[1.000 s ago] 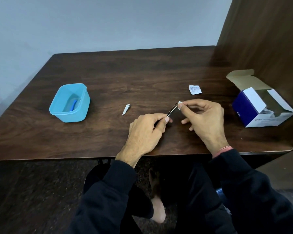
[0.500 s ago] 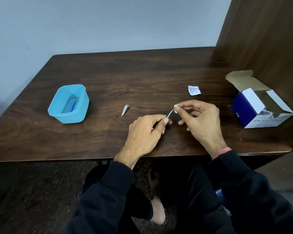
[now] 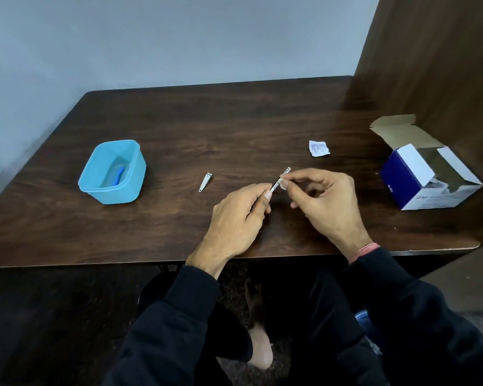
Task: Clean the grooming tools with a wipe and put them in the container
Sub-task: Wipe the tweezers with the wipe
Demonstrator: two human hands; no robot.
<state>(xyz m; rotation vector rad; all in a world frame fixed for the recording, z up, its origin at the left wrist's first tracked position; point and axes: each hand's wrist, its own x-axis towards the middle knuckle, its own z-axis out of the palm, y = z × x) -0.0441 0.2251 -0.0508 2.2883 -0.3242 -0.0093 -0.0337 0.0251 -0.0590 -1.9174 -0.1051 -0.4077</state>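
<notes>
One blue tool (image 3: pixel 119 174) lies in the blue plastic container (image 3: pixel 112 171); the left hand (image 3: pixel 239 218) grips a slim metal tool (image 3: pixel 281 178), the right hand (image 3: pixel 322 203) pinches a white wipe (image 3: pixel 283 184) on it; a small metal nail clipper (image 3: pixel 205 181) waits.

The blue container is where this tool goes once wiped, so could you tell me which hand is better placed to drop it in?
Probably the left hand: it grips the metal tool and is nearer the blue container. The right hand pinches the wipe.

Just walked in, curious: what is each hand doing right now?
Left hand: holds the lower end of a slim silver metal grooming tool.
Right hand: pinches a small white wipe round that tool.
</notes>
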